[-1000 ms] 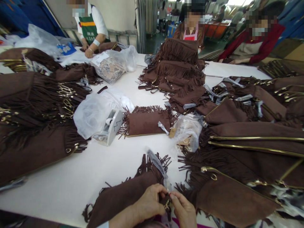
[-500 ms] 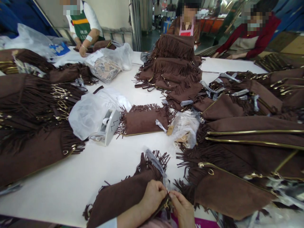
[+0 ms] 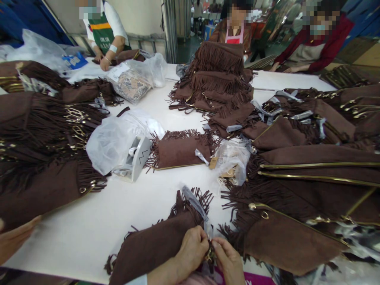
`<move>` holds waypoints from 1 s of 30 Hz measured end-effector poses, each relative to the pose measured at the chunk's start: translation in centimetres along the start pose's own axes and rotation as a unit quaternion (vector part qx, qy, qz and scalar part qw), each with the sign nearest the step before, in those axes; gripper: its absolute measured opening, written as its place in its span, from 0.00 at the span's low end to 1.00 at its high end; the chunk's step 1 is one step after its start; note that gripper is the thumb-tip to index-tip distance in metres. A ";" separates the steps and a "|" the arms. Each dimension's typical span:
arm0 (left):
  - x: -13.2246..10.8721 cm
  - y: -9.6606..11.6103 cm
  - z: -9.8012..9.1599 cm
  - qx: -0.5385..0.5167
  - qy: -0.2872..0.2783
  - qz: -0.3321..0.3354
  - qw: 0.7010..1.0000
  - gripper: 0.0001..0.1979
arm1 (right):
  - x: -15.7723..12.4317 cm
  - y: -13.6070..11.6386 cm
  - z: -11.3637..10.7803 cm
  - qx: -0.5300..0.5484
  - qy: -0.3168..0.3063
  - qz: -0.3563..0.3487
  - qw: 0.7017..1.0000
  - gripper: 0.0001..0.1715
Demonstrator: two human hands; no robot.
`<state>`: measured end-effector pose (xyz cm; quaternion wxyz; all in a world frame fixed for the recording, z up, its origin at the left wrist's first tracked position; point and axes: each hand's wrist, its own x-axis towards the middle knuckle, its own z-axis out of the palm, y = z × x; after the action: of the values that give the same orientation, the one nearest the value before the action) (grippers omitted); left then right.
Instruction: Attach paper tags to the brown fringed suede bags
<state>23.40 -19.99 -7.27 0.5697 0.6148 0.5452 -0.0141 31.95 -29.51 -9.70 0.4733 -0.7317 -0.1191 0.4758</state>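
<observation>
Fingertip grips of both hands close narrowly on a small gold clasp (image 3: 209, 255) at the near corner of a brown fringed bag (image 3: 154, 245). The left hand (image 3: 191, 250) curls knuckles-up over that corner, its wrist coming in low from the bottom edge. The right hand (image 3: 229, 262) meets it from the other side, thumb and forefinger pinched, palm turned inward. A clear plastic strip (image 3: 196, 206) rises from the bag just beyond the fingers. The bag lies at the near edge of the white bench (image 3: 118, 209), its fringe pointing away from the person. Just right of the hands, a heap of larger brown bags (image 3: 297, 237) crowds in close. To the left and ahead, white bench top shows open as far as a white plastic sack (image 3: 113, 142) and a single flat bag (image 3: 181, 150)
</observation>
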 end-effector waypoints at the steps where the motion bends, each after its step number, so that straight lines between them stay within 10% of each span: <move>1: 0.0 0.0 -0.1 0.002 0.002 -0.002 1.000 0.05 | -0.1 -0.1 0.0 0.004 -0.009 0.006 1.000 0.22; 9: -0.5 0.3 -1.1 -0.133 0.025 -0.054 0.989 0.06 | -0.1 -1.0 -1.1 -0.095 -0.033 -0.086 0.991 0.18; 17: -0.4 0.2 -1.8 -0.277 0.040 -0.061 0.958 0.08 | 0.7 -3.3 -1.0 -0.306 -0.066 -0.289 0.905 0.12; 21: -0.4 -0.2 -1.6 -0.292 0.041 -0.055 0.954 0.10 | 1.1 -4.3 0.0 -0.344 -0.094 -0.270 0.894 0.11; 30: -0.1 -0.2 -1.3 -0.340 -0.044 -0.070 0.937 0.12 | 2.9 -4.4 0.0 -0.118 -0.091 -0.067 0.987 0.13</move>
<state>22.42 -19.20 -6.88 0.7658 0.3429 0.5337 0.1055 34.69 -25.43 -7.84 0.4018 -0.7265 -0.2653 0.4902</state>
